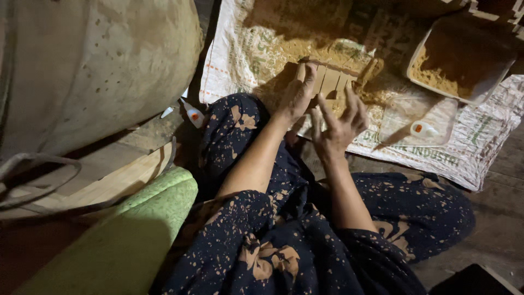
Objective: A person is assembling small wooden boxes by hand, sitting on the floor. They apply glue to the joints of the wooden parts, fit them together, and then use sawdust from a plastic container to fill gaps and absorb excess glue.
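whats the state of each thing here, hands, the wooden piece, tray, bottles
left hand: open, fingers flat on the slatted wooden piece
right hand: open, fingers spread at the piece's near edge
slatted wooden piece: flat on the woven sack, dusted with sawdust
white tray: holds brown powder
small bottle: lying on its side, capped
second small bottle: lying on the floor

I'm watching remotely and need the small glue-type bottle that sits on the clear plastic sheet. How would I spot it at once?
Start at the white woven sack spread on the floor ahead of the person's knees. To the right of the right hand a clear plastic sheet lies on it, below the white tray of brown powder. The small bottle lies there on its side; unlike the second bottle left of the sack, it rests on plastic.
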